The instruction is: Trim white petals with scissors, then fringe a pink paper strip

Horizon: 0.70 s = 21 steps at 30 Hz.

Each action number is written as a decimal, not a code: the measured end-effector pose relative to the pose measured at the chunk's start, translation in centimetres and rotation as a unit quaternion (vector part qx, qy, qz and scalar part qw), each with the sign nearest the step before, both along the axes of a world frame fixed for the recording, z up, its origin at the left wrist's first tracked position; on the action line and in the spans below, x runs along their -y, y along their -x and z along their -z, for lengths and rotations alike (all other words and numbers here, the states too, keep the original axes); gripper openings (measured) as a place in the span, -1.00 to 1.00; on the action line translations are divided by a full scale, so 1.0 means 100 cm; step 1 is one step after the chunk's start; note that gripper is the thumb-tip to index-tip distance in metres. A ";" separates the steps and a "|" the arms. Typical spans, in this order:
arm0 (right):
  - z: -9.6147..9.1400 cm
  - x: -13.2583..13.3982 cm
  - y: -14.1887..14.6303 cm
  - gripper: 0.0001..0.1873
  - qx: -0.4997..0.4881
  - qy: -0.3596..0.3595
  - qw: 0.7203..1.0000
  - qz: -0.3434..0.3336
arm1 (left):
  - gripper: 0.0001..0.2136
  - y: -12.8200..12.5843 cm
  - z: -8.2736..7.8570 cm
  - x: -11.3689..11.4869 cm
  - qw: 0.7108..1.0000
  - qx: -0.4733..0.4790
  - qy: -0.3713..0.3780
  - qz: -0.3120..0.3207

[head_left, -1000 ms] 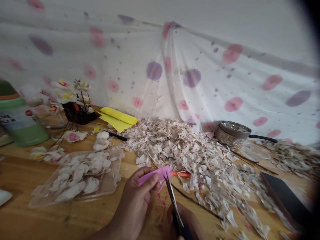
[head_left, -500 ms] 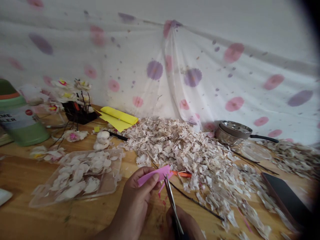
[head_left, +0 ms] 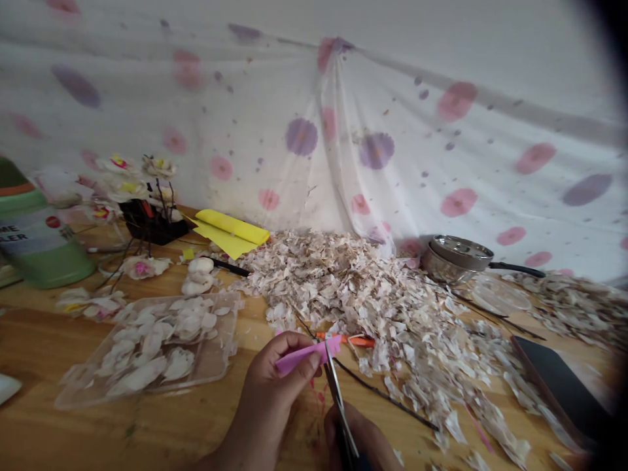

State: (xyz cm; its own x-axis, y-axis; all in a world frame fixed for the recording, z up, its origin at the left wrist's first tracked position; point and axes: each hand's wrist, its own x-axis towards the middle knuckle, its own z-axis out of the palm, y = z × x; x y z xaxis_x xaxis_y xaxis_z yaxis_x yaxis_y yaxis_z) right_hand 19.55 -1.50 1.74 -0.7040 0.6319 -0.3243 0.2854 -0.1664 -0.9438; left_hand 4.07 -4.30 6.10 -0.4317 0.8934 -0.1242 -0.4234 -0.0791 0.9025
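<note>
Between the thumb and fingers of my left hand is a strip of pink paper, folded or layered. My right hand is closed round the dark handles of a pair of scissors. The blades point up and away from me, and their tips meet the right end of the pink strip. An orange-handled tool lies just behind the strip, partly hidden. A thin dark twig runs along the table to the right of the scissors. Small pink scraps lie under my hands.
A big heap of dry whitish petals spreads behind and right. Left are a clear plastic tray of pale petals, a green bottle and artificial flowers. Yellow paper, a metal pot and a phone lie around.
The pink strip and my left hand have shifted slightly down and right against the scissors. The blades now cross the strip's right end. Everything else on the table stays in place.
</note>
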 end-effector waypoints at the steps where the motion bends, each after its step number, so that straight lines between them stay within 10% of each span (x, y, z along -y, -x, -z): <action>1: -0.001 0.000 0.000 -0.35 0.003 0.000 1.000 -0.001 | -0.85 0.000 0.000 0.000 1.000 -0.002 0.002 0.000; 15: 0.013 0.000 0.007 -0.21 -0.009 0.040 0.998 0.040 | -0.85 0.000 0.001 0.001 1.000 -0.023 0.015 0.011; 21: -0.006 0.008 0.000 -0.21 -0.049 -0.071 0.996 -0.001 | -0.87 -0.001 0.001 0.000 1.000 -0.007 0.011 0.016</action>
State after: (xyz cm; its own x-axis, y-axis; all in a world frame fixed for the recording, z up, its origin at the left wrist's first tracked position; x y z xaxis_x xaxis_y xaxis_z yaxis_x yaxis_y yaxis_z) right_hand 19.54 -2.27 2.34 -0.7285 0.6659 -0.1611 0.1913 -0.0281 -0.9811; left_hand 4.17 -4.35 6.00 -0.4043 0.9043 -0.1371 -0.4122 -0.0464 0.9099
